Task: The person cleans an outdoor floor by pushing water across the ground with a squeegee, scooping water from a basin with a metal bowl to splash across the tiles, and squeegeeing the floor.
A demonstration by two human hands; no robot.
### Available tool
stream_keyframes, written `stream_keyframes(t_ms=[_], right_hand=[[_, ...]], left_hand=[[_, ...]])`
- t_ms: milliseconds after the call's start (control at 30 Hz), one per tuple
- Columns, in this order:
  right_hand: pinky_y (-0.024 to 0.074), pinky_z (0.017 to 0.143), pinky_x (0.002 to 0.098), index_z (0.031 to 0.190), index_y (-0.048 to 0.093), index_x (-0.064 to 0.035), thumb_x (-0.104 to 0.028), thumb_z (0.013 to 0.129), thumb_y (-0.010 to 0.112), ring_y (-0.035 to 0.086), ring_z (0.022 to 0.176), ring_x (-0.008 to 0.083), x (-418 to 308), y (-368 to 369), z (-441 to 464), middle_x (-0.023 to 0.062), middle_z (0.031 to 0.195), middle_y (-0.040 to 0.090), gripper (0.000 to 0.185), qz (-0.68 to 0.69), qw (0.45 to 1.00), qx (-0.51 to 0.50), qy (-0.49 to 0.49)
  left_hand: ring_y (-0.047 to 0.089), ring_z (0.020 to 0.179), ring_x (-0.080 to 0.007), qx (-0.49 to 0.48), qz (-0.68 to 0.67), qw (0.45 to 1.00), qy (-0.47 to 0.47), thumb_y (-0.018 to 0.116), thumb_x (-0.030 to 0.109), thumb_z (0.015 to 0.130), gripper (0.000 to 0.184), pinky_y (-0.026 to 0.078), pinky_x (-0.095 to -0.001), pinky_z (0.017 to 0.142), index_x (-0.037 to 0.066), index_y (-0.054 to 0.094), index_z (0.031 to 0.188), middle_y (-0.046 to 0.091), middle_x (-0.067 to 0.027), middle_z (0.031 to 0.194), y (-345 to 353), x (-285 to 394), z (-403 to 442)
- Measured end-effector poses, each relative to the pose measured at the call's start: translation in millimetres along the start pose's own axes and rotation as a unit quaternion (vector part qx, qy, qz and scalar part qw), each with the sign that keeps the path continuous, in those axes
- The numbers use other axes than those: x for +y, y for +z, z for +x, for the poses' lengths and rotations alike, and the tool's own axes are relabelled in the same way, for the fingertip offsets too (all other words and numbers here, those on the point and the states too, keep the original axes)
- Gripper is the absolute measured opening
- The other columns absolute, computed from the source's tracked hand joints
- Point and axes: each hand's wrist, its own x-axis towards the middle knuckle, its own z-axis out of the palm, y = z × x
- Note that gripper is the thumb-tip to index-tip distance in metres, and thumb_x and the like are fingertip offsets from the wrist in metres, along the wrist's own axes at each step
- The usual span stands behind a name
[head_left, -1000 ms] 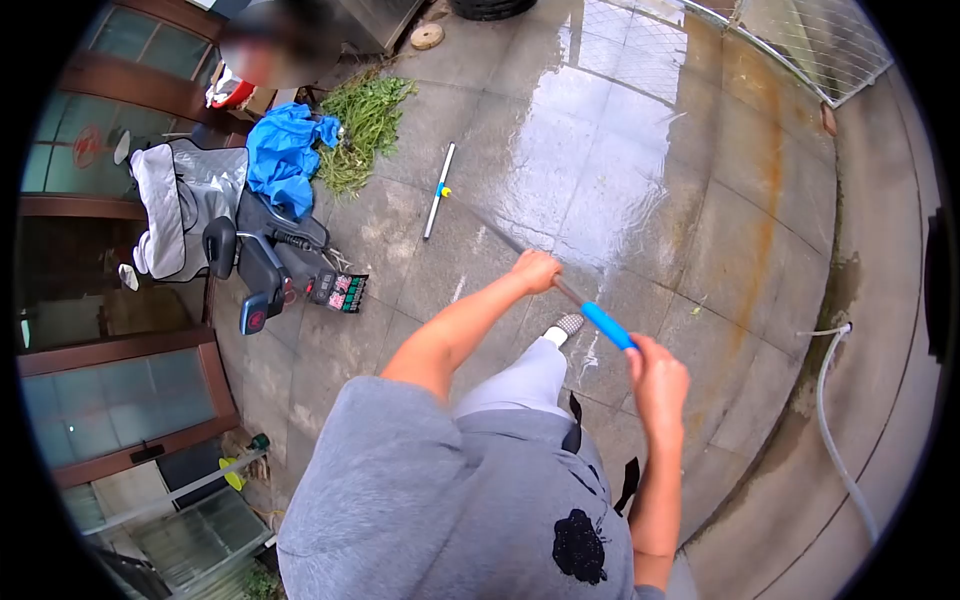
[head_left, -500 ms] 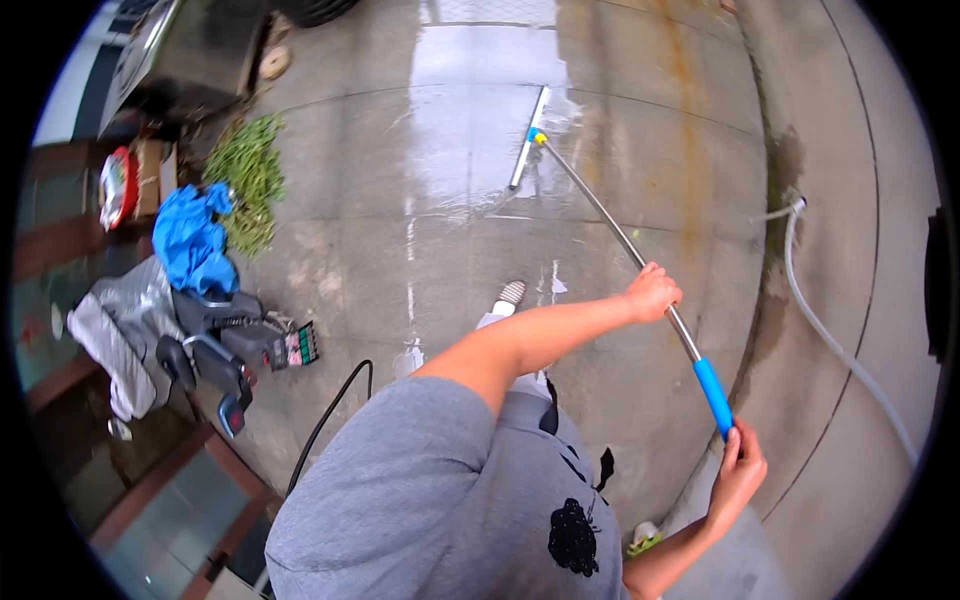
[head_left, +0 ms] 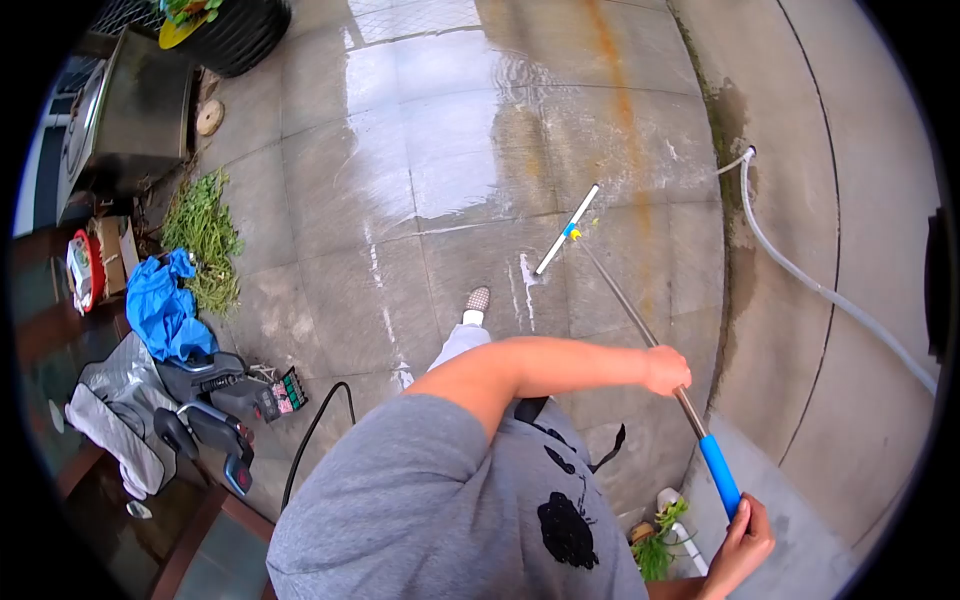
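Note:
A floor squeegee (head_left: 620, 291) slants across the view, with a metal pole, a blue grip and a blue-and-yellow joint at its white blade. My left hand (head_left: 666, 371) is closed around the metal pole above the grip. Lower down, my right hand (head_left: 743, 540) holds the end of the blue grip with thumb and fingers. The blade is over the wet concrete floor (head_left: 480, 270), right of my shoe (head_left: 478, 299); whether it presses on the floor I cannot tell. A small streak of water shows by its lower end.
A pale hose (head_left: 800, 262) runs along the right side. At left are pulled green plants (head_left: 204, 240), a blue plastic bag (head_left: 160, 305), a dark scooter-like machine (head_left: 205, 420) and a metal cabinet (head_left: 140, 110). A black planter (head_left: 235, 40) stands behind. Potted greenery (head_left: 655, 555) is near my right side.
The squeegee blade has come nearer to me and shifted right over the concrete, away from the bright wet patch. Both hands keep their hold. My view has turned and shifted too.

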Motion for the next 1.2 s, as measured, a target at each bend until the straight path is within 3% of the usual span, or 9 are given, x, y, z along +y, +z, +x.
stream_keyframes(t_ms=[100,200,467,533,633,667,767,1000,1200], right_hand=[[0.0350,0.048,0.0293,0.091,0.066,0.0044,-0.008,0.091,0.056,0.043,0.053,0.0122,-13,-6,12,0.0092,0.061,0.054,0.016,0.022,0.999,-0.046,0.008],[0.0488,0.061,0.0336,0.093,0.069,0.0025,-0.003,0.084,0.062,0.064,0.064,0.0250,-14,2,21,0.0169,0.075,0.067,0.012,0.045,0.997,-0.054,0.016],[0.0495,0.059,0.0335,0.089,0.070,-0.0011,-0.005,0.080,0.067,0.065,0.064,0.0293,-37,64,46,0.0164,0.077,0.067,0.010,0.164,0.984,-0.025,-0.064],[0.0509,0.061,0.0359,0.092,0.070,-0.0044,-0.012,0.083,0.066,0.067,0.069,0.0314,-34,102,55,0.0170,0.080,0.068,0.012,0.183,0.979,-0.086,-0.025],[0.0510,0.063,0.0438,0.103,0.065,-0.0108,-0.028,0.089,0.061,0.066,0.071,0.0347,-33,190,53,0.0167,0.079,0.067,0.023,0.190,0.959,-0.185,-0.102],[0.0511,0.065,0.0440,0.105,0.064,-0.0123,-0.029,0.089,0.061,0.066,0.073,0.0353,-38,215,50,0.0166,0.082,0.067,0.024,0.185,0.948,-0.235,-0.112],[0.0512,0.066,0.0458,0.109,0.062,-0.0138,-0.031,0.089,0.059,0.066,0.075,0.0357,-55,271,39,0.0148,0.085,0.068,0.026,0.201,0.916,-0.309,-0.160],[0.0520,0.061,0.0465,0.102,0.062,-0.0143,-0.028,0.088,0.058,0.066,0.069,0.0335,12,265,39,0.0117,0.076,0.068,0.020,0.234,0.951,-0.174,-0.101],[0.0499,0.062,0.0414,0.099,0.068,-0.0139,-0.024,0.086,0.062,0.066,0.070,0.0319,150,197,10,0.0125,0.080,0.068,0.017,0.215,0.972,-0.079,0.046]], left_hand=[[0.065,0.078,-0.0353,-0.009,0.015,1.000,-0.009,0.064,0.021,0.072,0.010,0.051,-0.0485,0.065,0.014,0.065,0.080,0.065,-0.0125,0.073,-19,-5,-7],[0.064,0.077,-0.0369,-0.011,0.043,0.997,-0.059,0.063,0.018,0.071,0.010,0.051,-0.0491,0.066,0.014,0.066,0.080,0.065,-0.0139,0.073,-51,-9,-25],[0.063,0.091,-0.0338,-0.051,0.130,0.973,-0.184,0.061,0.014,0.075,0.021,0.051,-0.0467,0.079,0.017,0.069,0.094,0.067,-0.0127,0.086,-106,-60,-78],[0.063,0.093,-0.0321,-0.077,0.172,0.954,-0.235,0.060,0.014,0.076,0.022,0.050,-0.0452,0.080,0.018,0.069,0.096,0.067,-0.0111,0.089,-109,-92,-107],[0.063,0.094,-0.0317,-0.119,0.222,0.927,-0.277,0.064,0.021,0.077,0.021,0.050,-0.0451,0.082,0.018,0.069,0.097,0.067,-0.0102,0.091,-104,-162,-178],[0.065,0.087,-0.0327,-0.095,0.247,0.921,-0.286,0.063,0.021,0.078,0.011,0.051,-0.0454,0.076,0.015,0.068,0.085,0.068,-0.0107,0.084,-99,-187,-207],[0.062,0.095,-0.0296,-0.082,0.299,0.895,-0.321,0.069,0.018,0.073,0.017,0.048,-0.0431,0.085,0.018,0.070,0.090,0.067,-0.0082,0.092,-101,-224,-263],[0.063,0.095,-0.0274,-0.074,0.321,0.880,-0.341,0.066,0.021,0.076,0.017,0.047,-0.0446,0.084,0.020,0.070,0.093,0.067,-0.0068,0.092,-66,-182,-176],[0.064,0.097,-0.0274,-0.119,0.262,0.927,-0.240,0.067,0.024,0.076,0.018,0.043,-0.0459,0.088,0.022,0.070,0.094,0.068,-0.0061,0.095,48,-125,-30]])
